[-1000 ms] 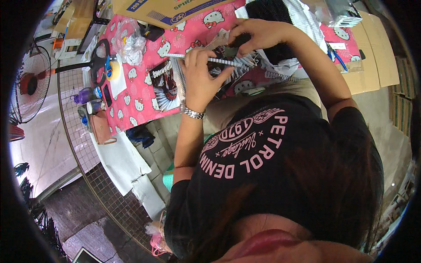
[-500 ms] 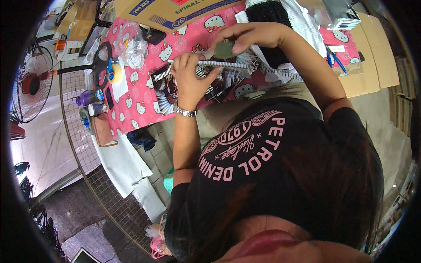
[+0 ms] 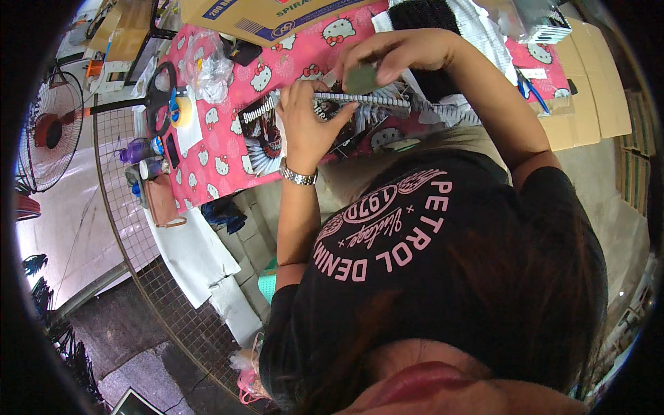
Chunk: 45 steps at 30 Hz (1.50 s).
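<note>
A spiral-bound notebook (image 3: pixel 263 142) with a dark, printed cover lies on the pink patterned tablecloth, its coil (image 3: pixel 387 101) along the far edge. My left hand (image 3: pixel 304 124), with a metal watch at the wrist, grips the notebook near the coil's left part, fingers over the far edge and thumb along the near side. Between the fingers and thumb of my right hand (image 3: pixel 408 55) is a small flat dark-green piece (image 3: pixel 361 80), held at the coil. Whether it touches the coil I cannot tell.
Black coils (image 3: pixel 422 21) on white wrapping lie beyond my right hand. A cardboard box (image 3: pixel 263 17) stands at the far side. Blue-handled pliers (image 3: pixel 532 93) are at the right. Tape (image 3: pixel 182 112), a plastic bag (image 3: pixel 207 72) and a pink pouch (image 3: pixel 162 200) are at the left.
My right hand and the green piece have shifted slightly to the right along the coil. My left hand has moved a little to the right, still on the notebook.
</note>
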{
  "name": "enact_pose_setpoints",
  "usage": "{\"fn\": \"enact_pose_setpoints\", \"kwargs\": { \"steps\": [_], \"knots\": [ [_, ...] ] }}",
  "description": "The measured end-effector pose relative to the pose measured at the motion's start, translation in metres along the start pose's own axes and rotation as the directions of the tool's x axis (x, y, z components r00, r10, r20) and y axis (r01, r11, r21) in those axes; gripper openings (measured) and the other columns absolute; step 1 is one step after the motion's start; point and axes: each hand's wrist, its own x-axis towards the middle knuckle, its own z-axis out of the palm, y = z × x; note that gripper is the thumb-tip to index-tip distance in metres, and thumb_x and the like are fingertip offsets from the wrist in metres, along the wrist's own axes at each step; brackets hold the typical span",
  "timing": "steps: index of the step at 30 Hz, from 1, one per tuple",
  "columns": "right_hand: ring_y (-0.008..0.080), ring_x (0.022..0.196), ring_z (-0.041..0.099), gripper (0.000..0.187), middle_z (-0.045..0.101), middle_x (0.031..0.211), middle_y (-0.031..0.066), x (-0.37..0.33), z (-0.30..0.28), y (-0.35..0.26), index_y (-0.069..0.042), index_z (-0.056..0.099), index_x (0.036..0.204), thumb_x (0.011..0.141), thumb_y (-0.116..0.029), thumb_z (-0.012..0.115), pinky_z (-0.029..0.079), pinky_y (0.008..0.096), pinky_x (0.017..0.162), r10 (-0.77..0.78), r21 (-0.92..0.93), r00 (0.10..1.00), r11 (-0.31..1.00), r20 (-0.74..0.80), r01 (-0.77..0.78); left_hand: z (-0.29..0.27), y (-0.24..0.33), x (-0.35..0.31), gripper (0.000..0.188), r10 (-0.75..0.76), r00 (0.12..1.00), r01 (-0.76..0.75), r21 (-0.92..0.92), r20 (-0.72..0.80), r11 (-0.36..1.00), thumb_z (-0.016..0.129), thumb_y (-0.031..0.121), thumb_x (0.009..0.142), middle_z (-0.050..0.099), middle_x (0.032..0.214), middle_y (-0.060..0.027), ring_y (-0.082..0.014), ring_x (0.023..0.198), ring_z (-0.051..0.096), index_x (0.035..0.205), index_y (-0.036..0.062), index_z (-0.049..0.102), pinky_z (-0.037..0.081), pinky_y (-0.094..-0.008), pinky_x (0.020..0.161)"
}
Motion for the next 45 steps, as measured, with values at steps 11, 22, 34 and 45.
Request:
{"fn": "enact_pose_setpoints", "kwargs": {
  "steps": [11,22,34,45],
  "knots": [
    [0.0205,0.113,0.052,0.052,0.057,0.121,0.0101,0.025,0.002,0.007,-0.003,0.061,0.123,0.08,-0.03,0.073,0.041,0.0333,0.098,0.076,-0.087,0.996,0.993,-0.049,-0.08,-0.014,-0.045,-0.002,0.029,0.0,1.0,0.003,-0.081,0.029,0.997,0.078,0.01,0.075,0.06,0.097,-0.0093,-0.0273,0.094,0.056,0.098,0.0052,0.061,0.045,-0.0368,0.08],
    [0.0173,0.101,0.057,0.054,0.061,0.109,0.0063,0.047,0.003,0.002,-0.002,0.059,0.128,0.081,-0.027,0.072,0.043,0.0305,0.093,0.155,-0.204,0.984,0.964,-0.092,-0.171,-0.015,-0.051,0.0,0.027,-0.154,0.98,0.189,-0.352,0.124,0.917,0.078,0.004,0.076,0.059,0.098,-0.0085,-0.021,0.087,0.061,0.097,0.001,0.062,0.051,-0.0311,0.071],
    [0.0372,0.121,0.054,0.055,0.052,0.137,0.0089,-0.063,-0.058,0.062,-0.021,0.067,0.12,0.071,-0.043,0.078,0.048,0.0478,0.098,-0.179,-0.639,0.624,0.036,-0.761,-0.768,-0.007,-0.066,-0.018,0.022,-0.421,0.897,0.401,-0.649,0.134,0.647,0.07,0.002,0.088,0.067,0.086,-0.0057,-0.0123,0.072,0.065,0.107,-0.0025,0.062,0.049,-0.0236,0.064],
    [0.0423,0.113,0.056,0.052,0.062,0.121,0.0203,-0.267,0.021,0.148,-0.011,0.054,0.136,0.091,-0.035,0.063,0.045,0.0505,0.096,-0.455,-0.087,0.183,-0.223,-0.871,-0.971,0.017,-0.061,-0.046,0.028,-0.583,0.811,0.353,-0.767,-0.034,0.535,0.069,0.012,0.092,0.064,0.083,-0.0073,-0.011,0.059,0.062,0.112,-0.0067,0.063,0.052,-0.0225,0.051]
  ]
}}
